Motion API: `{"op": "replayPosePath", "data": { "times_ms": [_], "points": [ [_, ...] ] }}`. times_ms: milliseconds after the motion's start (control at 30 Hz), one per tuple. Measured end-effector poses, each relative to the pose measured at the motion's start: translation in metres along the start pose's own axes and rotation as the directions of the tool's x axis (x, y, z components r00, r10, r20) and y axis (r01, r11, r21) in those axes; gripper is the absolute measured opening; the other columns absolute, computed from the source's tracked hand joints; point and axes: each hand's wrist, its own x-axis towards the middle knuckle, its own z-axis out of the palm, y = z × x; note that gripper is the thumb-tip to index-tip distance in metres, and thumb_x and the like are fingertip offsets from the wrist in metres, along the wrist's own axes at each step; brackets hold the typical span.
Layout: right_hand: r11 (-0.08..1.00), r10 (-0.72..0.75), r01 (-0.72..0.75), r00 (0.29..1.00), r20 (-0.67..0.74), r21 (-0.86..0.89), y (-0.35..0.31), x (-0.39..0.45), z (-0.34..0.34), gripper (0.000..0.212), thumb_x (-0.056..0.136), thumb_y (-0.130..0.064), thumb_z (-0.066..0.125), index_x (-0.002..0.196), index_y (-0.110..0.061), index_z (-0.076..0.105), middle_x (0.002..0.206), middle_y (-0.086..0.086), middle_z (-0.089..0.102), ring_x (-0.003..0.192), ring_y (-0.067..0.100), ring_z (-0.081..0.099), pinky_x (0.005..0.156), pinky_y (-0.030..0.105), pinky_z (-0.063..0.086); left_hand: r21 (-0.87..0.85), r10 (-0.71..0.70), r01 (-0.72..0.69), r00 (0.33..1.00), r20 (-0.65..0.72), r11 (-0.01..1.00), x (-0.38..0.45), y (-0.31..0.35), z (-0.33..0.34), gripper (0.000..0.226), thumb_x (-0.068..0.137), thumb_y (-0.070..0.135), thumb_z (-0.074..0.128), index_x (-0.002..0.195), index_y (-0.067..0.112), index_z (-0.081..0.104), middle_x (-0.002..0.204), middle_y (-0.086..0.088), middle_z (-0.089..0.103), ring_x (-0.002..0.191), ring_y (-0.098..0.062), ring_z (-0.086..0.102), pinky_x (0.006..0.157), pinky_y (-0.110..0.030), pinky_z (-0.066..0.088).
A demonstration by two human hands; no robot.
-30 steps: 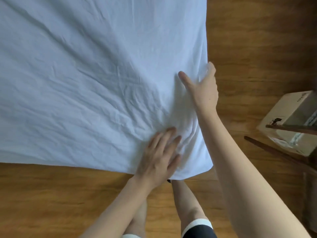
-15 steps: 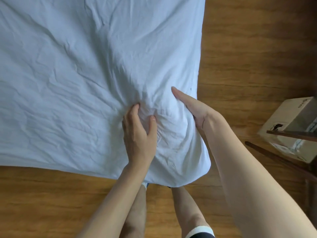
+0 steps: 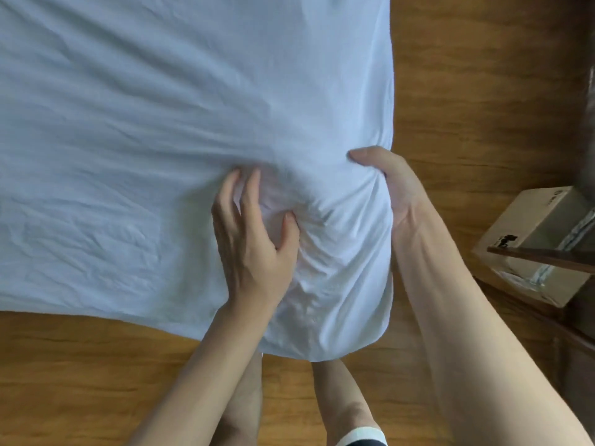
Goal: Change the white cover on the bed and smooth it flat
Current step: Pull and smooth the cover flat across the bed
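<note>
Nearest the camera: two bare legs [image 3: 244,410] stand on the wooden floor [image 3: 80,375], which runs along the near edge and the right side of the bed [image 3: 391,101].

Two hands are in view, both at the near right corner of the bed. The left hand [image 3: 254,239] rests on top of the white cover [image 3: 145,140], fingers and thumb curled into the fabric and pinching a bunch of it — creases radiate from this grip. The right hand [image 3: 391,185] wraps the right edge of the corner, thumb on top and fingers hidden under the side, gripping the cover there.

The white cover — one piece — lies spread over the whole visible bed surface. It is wrinkled across its left half and gathered at the near right corner, where it bulges past the bed edge over the floor.

Right of the bed, on the floor: one cardboard box [image 3: 544,243], closed and taped; its contents cannot be seen. One dark wooden bar [image 3: 541,254] crosses in front of it.
</note>
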Motion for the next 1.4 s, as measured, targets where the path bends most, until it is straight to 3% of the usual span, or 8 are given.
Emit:
{"op": "replayPosePath", "data": {
  "times_ms": [133, 300, 567, 767, 967, 1067, 1200, 1400],
  "points": [
    [0.972, -0.098, 0.057, 0.98, -0.172, -0.229, -0.019, -0.009, -0.02, 0.048, 0.053, -0.003, 0.082, 0.1, 0.0, 0.072, 0.094, 0.013, 0.074, 0.085, 0.027, 0.072, 0.072, 0.036, 0.058, 0.134, 0.293, -0.299, 0.954, 0.067, 0.945, 0.016, 0.006, -0.003, 0.05, 0.081, 0.011, 0.063, 0.13, 0.004, 0.059, 0.142, -0.03, 0.041, 0.131, -0.043, 0.04, 0.108, -0.049, 0.034],
    [0.594, -0.592, -0.127, 0.599, -0.539, -0.794, 0.017, 0.027, -0.019, 0.045, 0.063, -0.042, 0.073, 0.099, -0.016, 0.069, 0.093, 0.0, 0.071, 0.093, 0.027, 0.067, 0.074, 0.036, 0.052, 0.274, 0.213, -0.262, 0.957, 0.196, 0.925, 0.053, -0.021, 0.011, 0.053, 0.088, 0.027, 0.051, 0.139, 0.011, 0.051, 0.15, -0.027, 0.032, 0.139, -0.042, 0.029, 0.113, -0.056, 0.025],
    [0.457, -0.697, 0.076, 0.649, -0.304, -0.886, -0.021, 0.04, 0.004, 0.072, 0.082, -0.046, 0.063, 0.144, -0.022, 0.036, 0.139, -0.007, 0.049, 0.126, 0.014, 0.046, 0.106, 0.036, 0.038, 0.374, 0.109, -0.433, 0.76, 0.641, 0.82, 0.03, -0.06, 0.049, 0.072, 0.082, 0.056, 0.036, 0.146, 0.023, 0.039, 0.151, -0.03, 0.028, 0.141, -0.043, 0.027, 0.111, -0.06, 0.02],
    [0.834, -0.214, -0.132, 0.817, -0.536, -0.535, -0.079, 0.096, 0.003, 0.083, 0.055, -0.07, 0.072, 0.12, -0.018, 0.065, 0.102, -0.004, 0.073, 0.092, 0.017, 0.07, 0.095, 0.035, 0.051, 0.064, 0.292, -0.452, 0.671, 0.682, 0.89, -0.02, -0.005, 0.054, 0.076, 0.079, 0.06, 0.043, 0.142, 0.018, 0.037, 0.151, -0.025, 0.031, 0.14, -0.04, 0.03, 0.108, -0.06, 0.03],
    [0.792, -0.151, -0.156, 0.887, -0.436, -0.591, -0.092, 0.086, 0.012, 0.053, 0.055, -0.043, 0.088, 0.095, -0.012, 0.074, 0.089, 0.007, 0.075, 0.093, 0.024, 0.071, 0.086, 0.033, 0.047, 0.295, -0.08, -0.224, 0.655, 0.751, 0.929, -0.028, 0.048, 0.063, 0.088, 0.045, 0.032, 0.082, 0.123, 0.005, 0.053, 0.077, -0.007, 0.058, 0.061, -0.02, 0.056, 0.05, -0.026, 0.041],
    [0.492, -0.741, 0.17, 0.596, -0.308, -0.854, -0.102, 0.067, 0.035, 0.018, 0.067, -0.023, 0.078, 0.076, -0.016, 0.064, 0.072, -0.006, 0.068, 0.067, 0.015, 0.068, 0.059, 0.03, 0.053, 0.22, -0.041, -0.166, 0.702, 0.711, 0.961, -0.008, 0.052, 0.036, 0.077, 0.035, 0.016, 0.078, 0.105, 0.018, 0.047, 0.054, 0.004, 0.054, 0.042, -0.014, 0.055, 0.043, -0.021, 0.022],
    [0.098, -0.967, -0.133, 0.222, -0.127, -0.986, -0.065, 0.066, 0.035, 0.03, 0.082, -0.037, 0.065, 0.087, -0.009, 0.054, 0.07, 0.0, 0.06, 0.07, 0.029, 0.054, 0.061, 0.032, 0.029, 0.188, -0.058, -0.099, 0.727, 0.684, 0.977, -0.021, 0.067, 0.0, 0.064, 0.026, 0.033, 0.067, 0.09, 0.029, 0.057, 0.045, 0.006, 0.049, 0.036, -0.011, 0.051, 0.036, -0.024, 0.022],
    [0.396, -0.756, -0.236, 0.464, -0.461, -0.887, -0.032, 0.105, 0.006, 0.038, 0.093, -0.044, 0.052, 0.108, -0.009, 0.052, 0.104, 0.013, 0.065, 0.1, 0.034, 0.059, 0.073, 0.034, 0.034, 0.159, -0.031, -0.109, 0.726, 0.687, 0.981, -0.04, 0.014, 0.05, 0.061, 0.045, 0.047, 0.079, 0.093, 0.018, 0.056, 0.07, 0.001, 0.058, 0.059, -0.019, 0.06, 0.047, -0.027, 0.046]
  ]
}}
